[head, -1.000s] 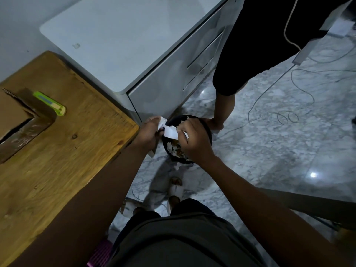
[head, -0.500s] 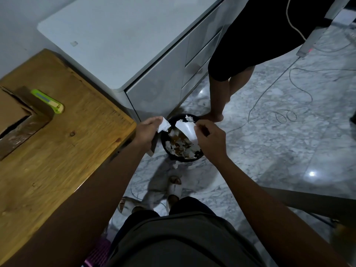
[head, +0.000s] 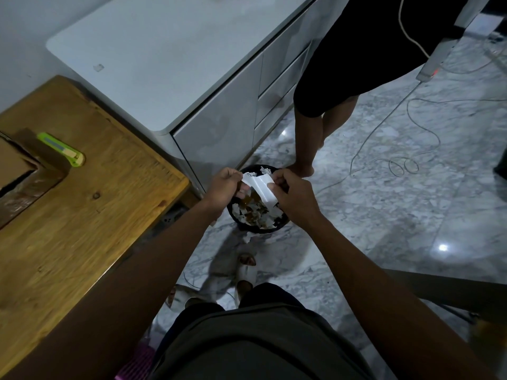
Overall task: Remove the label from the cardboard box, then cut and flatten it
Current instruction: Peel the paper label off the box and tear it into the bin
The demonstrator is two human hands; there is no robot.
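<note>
From the head view, both hands are held out over a black bin (head: 255, 229) on the marble floor (head: 384, 215). The left hand (head: 223, 185) pinches one end of a white label (head: 260, 187) between thumb and curled fingers; the right hand (head: 295, 196) grips the other end, fingers curled round the paper. The label stretches between the two hands, creased along its length, directly above the bin's opening. The bin is full of torn white and brown scraps, and one small scrap lies on the floor just beside its near rim.

To the left stands a wooden table (head: 82, 229). On it, at the far left edge of the view, lies the cardboard box (head: 16, 165), only partly in view, with a flap standing open. A green cutter (head: 61, 149) lies on the table just beside the box, well apart from both hands.

Behind the table and bin is a white cabinet (head: 164, 64) with drawers on its front. A second person (head: 370, 50) in black shorts stands near the bin's far side, one bare foot just beside its rim. A thin white cable (head: 395, 160) loops across the floor to the right. The wearer's own dark shorts and sandalled feet show at the bottom of the view.
</note>
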